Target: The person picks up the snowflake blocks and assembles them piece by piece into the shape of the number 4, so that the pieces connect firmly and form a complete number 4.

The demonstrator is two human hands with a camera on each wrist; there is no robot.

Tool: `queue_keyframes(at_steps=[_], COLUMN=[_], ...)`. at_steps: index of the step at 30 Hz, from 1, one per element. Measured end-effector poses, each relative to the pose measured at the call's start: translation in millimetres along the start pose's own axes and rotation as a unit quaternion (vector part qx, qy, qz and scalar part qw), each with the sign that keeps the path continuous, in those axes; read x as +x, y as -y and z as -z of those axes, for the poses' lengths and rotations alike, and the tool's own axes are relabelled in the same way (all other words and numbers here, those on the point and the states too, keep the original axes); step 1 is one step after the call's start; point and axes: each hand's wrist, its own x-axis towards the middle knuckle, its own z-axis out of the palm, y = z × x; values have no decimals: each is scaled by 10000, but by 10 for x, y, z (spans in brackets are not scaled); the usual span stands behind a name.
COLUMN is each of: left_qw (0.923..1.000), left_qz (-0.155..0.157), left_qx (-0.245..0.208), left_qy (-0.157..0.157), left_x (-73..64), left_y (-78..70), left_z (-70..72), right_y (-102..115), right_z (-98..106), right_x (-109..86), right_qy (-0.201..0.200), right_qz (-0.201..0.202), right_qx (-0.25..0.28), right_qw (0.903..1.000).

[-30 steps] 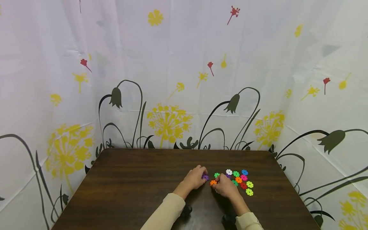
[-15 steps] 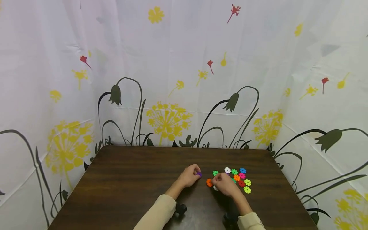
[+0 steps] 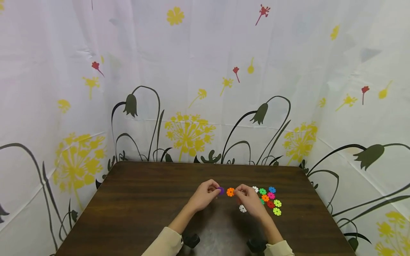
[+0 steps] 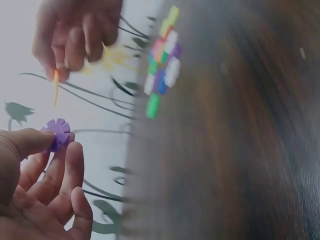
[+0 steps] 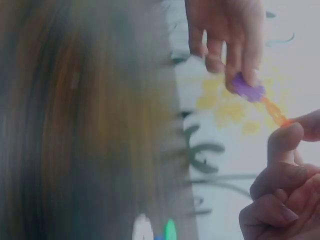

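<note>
My left hand [image 3: 202, 195] pinches a purple notched disc [image 4: 59, 133] between thumb and fingertips, raised above the table. Facing it, my right hand [image 3: 250, 200] pinches an orange notched disc [image 3: 230, 192] by its edge. In the head view a narrow gap separates the two discs, while in the right wrist view the orange disc [image 5: 274, 111] lines up with the purple one [image 5: 248, 88]. Seen from the left wrist, the orange disc [image 4: 56, 88] stands edge-on above the purple one.
Right of the hands, several flat notched discs lie on the brown table [image 3: 144, 199], among them a red one [image 3: 270, 204], a blue one [image 3: 272, 190] and yellow-green ones [image 3: 277, 212]. A white disc [image 3: 242, 208] lies below the right hand. A flowered curtain [image 3: 205, 71] hangs behind.
The right hand has picked the orange disc up off the table and brought it left and up. The left hand has lifted the purple disc and turned it between its fingers.
</note>
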Motion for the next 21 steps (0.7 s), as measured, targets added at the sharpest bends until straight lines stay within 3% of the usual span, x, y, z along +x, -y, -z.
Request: queue_keyframes(at_steps=[6,10,16,21], left_qw=[9987,9983,9977,9982], left_qz=[-332,-505,-561,-519], left_qx=[-371,-252,-82,-76], left_qy=[-135,-140,-365,-278], left_x=[-157,-204,-256,-308], left_y=[-190,-249,-250,-239], left_z=[91,137,203,205], right_y=[205,268,286,310], right_z=[-147,-181,-203,-225], right_x=[-49,-54,-63,-91], right_qy=[-149,-346,-162,-90], right_qz=[-151,-134,-100,-169], right_qx=[884,902,959,964], right_qw=[9959,9952,9952,9952])
